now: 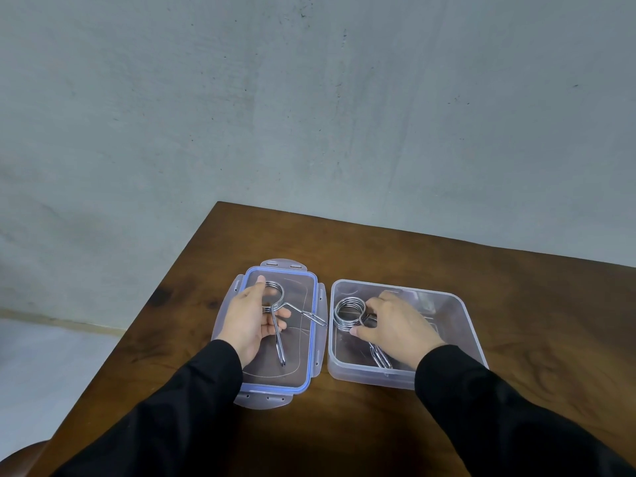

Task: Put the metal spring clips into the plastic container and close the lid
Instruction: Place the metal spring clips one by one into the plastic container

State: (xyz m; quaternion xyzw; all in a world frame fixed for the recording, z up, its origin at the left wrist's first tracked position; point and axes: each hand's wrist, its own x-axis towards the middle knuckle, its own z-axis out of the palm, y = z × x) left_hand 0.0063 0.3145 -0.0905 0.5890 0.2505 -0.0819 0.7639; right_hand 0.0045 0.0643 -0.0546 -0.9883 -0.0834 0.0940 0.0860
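Observation:
A clear plastic container (457, 304) stands on the right, with its blue-rimmed lid (309, 359) lying flat to its left. My left hand (249, 325) grips the coil of a metal spring clip (279, 342) over the lid, the clip's two arms pointing toward me and to the right. Inside the container, my right hand (395, 325) holds a second spring clip (347, 313) by its coil. Its arms run under my hand toward the near wall.
Both pieces rest on a dark wooden table (378, 249) whose left edge runs diagonally close to the lid. A grey wall stands behind. A rounded brown object (20, 456), partly cut off, shows at the bottom left corner.

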